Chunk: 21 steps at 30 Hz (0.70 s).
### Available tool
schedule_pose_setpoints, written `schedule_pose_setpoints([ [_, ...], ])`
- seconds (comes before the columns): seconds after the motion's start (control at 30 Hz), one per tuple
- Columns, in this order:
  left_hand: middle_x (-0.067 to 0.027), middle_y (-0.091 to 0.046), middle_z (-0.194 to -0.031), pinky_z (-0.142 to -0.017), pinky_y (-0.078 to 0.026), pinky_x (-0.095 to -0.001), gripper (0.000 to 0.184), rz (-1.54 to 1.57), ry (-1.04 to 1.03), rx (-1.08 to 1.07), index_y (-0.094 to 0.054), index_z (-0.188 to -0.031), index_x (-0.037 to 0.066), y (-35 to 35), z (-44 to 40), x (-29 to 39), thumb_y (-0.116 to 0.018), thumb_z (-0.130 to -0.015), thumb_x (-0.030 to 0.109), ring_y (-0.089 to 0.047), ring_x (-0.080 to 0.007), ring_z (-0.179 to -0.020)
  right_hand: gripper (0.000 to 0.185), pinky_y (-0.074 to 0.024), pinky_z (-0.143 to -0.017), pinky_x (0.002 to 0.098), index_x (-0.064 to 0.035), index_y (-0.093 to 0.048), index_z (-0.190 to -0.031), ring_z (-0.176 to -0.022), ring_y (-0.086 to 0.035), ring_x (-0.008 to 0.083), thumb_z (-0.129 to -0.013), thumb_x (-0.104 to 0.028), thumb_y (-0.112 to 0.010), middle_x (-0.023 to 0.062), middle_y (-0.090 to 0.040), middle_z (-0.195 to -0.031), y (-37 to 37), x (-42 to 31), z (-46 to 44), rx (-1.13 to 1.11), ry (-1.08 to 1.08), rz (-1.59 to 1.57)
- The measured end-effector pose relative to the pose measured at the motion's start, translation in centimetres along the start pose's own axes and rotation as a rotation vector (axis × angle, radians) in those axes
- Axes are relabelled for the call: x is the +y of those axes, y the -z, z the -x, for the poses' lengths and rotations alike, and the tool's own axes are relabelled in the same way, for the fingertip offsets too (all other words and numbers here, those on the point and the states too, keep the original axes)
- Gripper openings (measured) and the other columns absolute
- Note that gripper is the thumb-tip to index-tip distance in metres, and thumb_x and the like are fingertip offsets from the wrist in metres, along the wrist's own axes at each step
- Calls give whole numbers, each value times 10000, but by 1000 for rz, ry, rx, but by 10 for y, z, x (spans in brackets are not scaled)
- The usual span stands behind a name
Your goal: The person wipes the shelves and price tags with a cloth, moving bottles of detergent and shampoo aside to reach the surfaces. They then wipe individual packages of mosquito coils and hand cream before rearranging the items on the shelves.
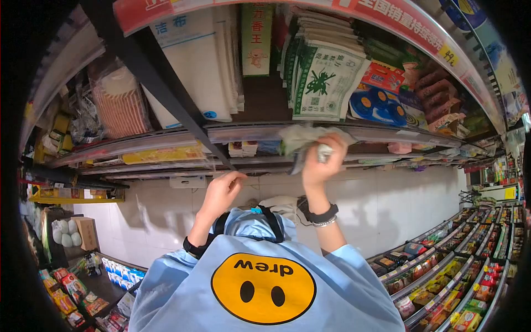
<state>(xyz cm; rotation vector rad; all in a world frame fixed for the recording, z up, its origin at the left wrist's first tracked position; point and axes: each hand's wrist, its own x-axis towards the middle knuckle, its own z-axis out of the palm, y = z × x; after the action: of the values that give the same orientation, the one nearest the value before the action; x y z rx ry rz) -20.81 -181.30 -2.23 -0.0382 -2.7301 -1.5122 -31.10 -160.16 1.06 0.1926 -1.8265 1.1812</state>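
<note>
My right hand [324, 164] is closed around a crumpled grey-white cloth [312, 138], raised at the front edge of the shelf [260, 133]. The cloth is blurred by motion. Below and to the left, my left hand [224, 191] is held near the black post [177, 105] with its fingers curled together, and nothing shows in it. Above the cloth, a stack of green-and-white packets [326, 80] with an insect picture lies on the shelf. A blue package [379, 105] lies to the right of that stack.
White cloth packs [191, 72], a green box [256, 41] and a striped bagged item [117, 102] line the shelf's left part. A lower shelf holds a yellow package [163, 155]. Racks of packaged goods [442, 276] stand at the right, and a cardboard box [86, 233] at the left.
</note>
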Motion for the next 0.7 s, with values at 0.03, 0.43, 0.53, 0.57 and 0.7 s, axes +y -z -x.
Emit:
schedule_pose_setpoints([
  [0.03, -125, -603, -752, -590, -461, -322, 176, -11, -17, 11, -637, -968, 43, -1, 0, 0, -556, -818, 83, -579, -232, -608, 280, -434, -824, 385, -58, -597, -844, -909, -546, 311, -594, 64, -628, 128, -569, -937, -6, -9, -2, -66, 77, -23],
  [0.43, -104, -637, -841, -652, -468, -259, 237, 12, -24, 44, -627, -1033, 6, -4, -4, 19, -520, -822, -2, -597, -149, -727, 322, -444, -735, 382, -73, -619, -870, -846, -516, 312, -559, 1, -656, 86, -554, -937, 0, 8, -22, -366, 212, 166],
  [0.53, -126, -641, -902, -684, -478, -278, 233, 90, -70, 71, -633, -1041, 8, 4, -22, 42, -522, -836, 3, -611, -181, -777, 450, -461, -760, 295, -33, -568, -1053, -817, -571, 209, -611, 48, -572, 77, -595, -932, 19, 19, -40, -381, -277, -253],
  [0.57, -126, -641, -902, -684, -478, -278, 233, 89, -69, 73, -633, -1041, 8, 7, -30, 54, -522, -836, 3, -611, -181, -777, 519, -460, -761, 265, -23, -539, -1139, -812, -577, 169, -627, 57, -552, 71, -605, -947, 27, 16, -53, -370, -440, -357],
  [0.7, -158, -611, -995, -785, -484, -358, 286, -7, -267, 122, -579, -1120, 22, 12, -84, 94, -526, -839, 41, -607, -293, -901, 675, -454, -747, 227, -29, -417, -1332, -829, -559, 129, -676, 55, -554, 100, -587, -1052, 48, 31, -110, -476, -588, -504],
])
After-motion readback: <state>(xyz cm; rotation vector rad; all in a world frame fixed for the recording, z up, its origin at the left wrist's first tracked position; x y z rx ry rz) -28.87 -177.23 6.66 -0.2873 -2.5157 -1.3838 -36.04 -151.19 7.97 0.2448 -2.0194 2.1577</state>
